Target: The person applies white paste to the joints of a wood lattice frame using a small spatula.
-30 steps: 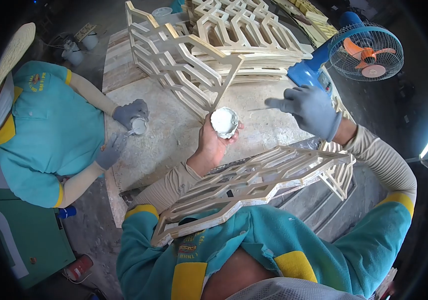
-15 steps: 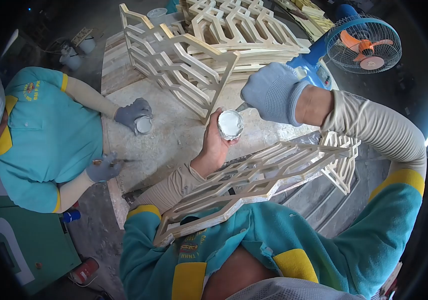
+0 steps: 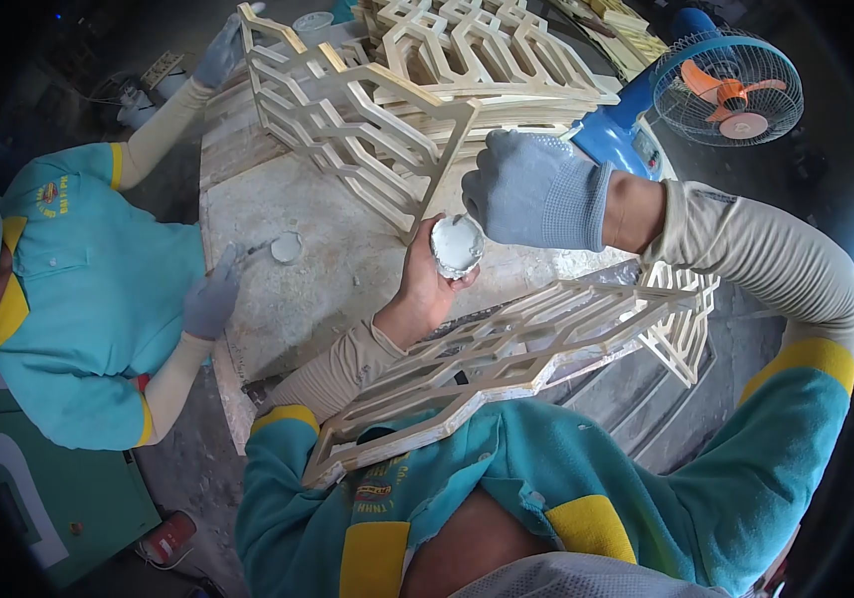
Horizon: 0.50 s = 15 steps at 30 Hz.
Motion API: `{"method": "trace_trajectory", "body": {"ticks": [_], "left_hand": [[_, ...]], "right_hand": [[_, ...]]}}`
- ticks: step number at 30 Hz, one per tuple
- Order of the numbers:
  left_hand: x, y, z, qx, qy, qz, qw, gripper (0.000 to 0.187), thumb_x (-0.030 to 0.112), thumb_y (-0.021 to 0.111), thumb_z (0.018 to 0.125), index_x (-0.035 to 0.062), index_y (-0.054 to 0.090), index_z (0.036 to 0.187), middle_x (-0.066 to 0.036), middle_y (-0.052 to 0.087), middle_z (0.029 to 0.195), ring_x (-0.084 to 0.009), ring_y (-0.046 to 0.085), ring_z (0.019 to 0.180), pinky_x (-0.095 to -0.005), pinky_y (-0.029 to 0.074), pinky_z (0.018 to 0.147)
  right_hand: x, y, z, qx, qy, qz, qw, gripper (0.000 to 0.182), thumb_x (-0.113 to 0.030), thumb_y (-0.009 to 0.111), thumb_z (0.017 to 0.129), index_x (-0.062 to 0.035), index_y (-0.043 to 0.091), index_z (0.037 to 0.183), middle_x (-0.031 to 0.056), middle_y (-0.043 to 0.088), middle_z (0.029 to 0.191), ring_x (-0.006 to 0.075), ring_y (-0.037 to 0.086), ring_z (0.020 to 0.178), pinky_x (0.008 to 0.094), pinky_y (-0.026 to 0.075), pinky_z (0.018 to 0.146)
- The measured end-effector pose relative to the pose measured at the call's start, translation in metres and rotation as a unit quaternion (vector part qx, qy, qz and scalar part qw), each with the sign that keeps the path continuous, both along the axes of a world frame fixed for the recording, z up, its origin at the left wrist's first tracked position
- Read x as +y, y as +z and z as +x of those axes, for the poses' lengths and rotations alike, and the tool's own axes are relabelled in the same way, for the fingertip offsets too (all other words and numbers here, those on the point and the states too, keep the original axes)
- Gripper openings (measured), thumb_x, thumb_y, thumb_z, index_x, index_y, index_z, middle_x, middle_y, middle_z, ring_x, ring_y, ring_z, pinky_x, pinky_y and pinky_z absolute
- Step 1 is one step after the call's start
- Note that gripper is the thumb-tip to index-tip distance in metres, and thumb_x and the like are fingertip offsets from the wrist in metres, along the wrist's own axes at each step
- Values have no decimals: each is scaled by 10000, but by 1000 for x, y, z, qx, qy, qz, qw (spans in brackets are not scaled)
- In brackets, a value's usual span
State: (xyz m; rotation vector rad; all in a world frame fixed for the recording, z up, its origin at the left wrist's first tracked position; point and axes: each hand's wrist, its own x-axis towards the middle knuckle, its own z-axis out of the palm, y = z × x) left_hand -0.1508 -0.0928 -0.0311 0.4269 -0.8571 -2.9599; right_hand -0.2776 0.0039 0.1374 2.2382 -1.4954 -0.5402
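Observation:
My bare left hand (image 3: 425, 289) is wrapped round a small round cup of white paste (image 3: 458, 246), its open top facing up. Just right of the cup's rim, my gloved right hand (image 3: 531, 189) is closed in a fist on a putty knife, whose blade is hidden now behind the glove. A pale wooden lattice frame (image 3: 507, 339) leans at a slant against my front, below the cup. Behind my left hand, another lattice frame (image 3: 347, 120) stands on edge on the worktable (image 3: 287, 299).
Stacked lattice frames (image 3: 487, 60) lie at the back. A blue fan (image 3: 726, 90) with orange blades stands at the right. Across the table, a co-worker (image 3: 98, 289) in teal touches the standing frame with one gloved hand. A second paste cup (image 3: 287, 247) sits near them.
My right hand has shifted slightly left, toward my cup. The co-worker has let go of the other cup and reached one hand up to the standing frame's top corner.

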Motion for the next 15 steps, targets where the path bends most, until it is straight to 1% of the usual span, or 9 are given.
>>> {"method": "trace_trajectory", "body": {"ticks": [3,6,8,9,11,12,14,15], "left_hand": [[-1,4,-3,-16,14,-27,999,374,349,274,1028,82,535,1011,-120,605,805,-182,482,553,-286,361,465],[1,0,-1,-15,21,-43,999,340,330,293,1027,87,531,1014,-115,610,817,-173,488,567,-279,363,467],[3,0,0,-4,44,-25,999,315,319,310,1026,95,530,1004,-103,609,826,-164,496,586,-277,361,474],[5,1,1,-4,44,-25,999,315,319,310,1026,95,530,1004,-103,609,826,-164,496,586,-277,361,474],[7,8,2,-6,70,-48,996,291,307,324,1024,103,529,997,-77,608,838,-156,497,603,-278,361,485],[10,10,3,-5,70,-49,996,291,307,324,1024,103,529,997,-77,608,838,-156,497,603,-278,361,485],[15,13,3,-48,107,-46,992,295,313,323,1025,105,529,989,-50,594,829,-151,487,602,-289,361,500],[12,11,3,-47,107,-47,992,295,313,323,1025,105,529,989,-50,594,829,-151,487,602,-289,361,500]], "right_hand": [[1,2,-2,-2,1,8,1000,146,-137,694,623,-33,658,720,56,600,660,233,639,659,331,512,597],[4,5,7,2,-28,25,999,118,-134,692,623,-43,670,693,63,612,652,240,653,649,337,515,588],[3,10,15,-7,-67,62,996,89,-122,693,625,-52,684,679,84,641,645,258,676,639,350,524,566],[3,14,20,-7,-67,61,996,89,-122,693,625,-52,684,679,84,641,645,258,676,639,350,524,566],[0,25,29,-41,-136,73,987,52,-105,695,641,-66,694,675,109,665,655,280,692,643,363,540,563],[0,28,33,-40,-136,72,987,52,-105,695,641,-66,694,675,109,665,655,280,692,643,363,540,563],[-2,32,37,-72,-187,91,976,48,-96,690,673,-68,707,708,134,683,682,304,703,672,382,558,597],[-3,32,38,-72,-187,90,976,48,-96,690,673,-68,707,708,134,683,682,304,703,672,382,558,597]]}}
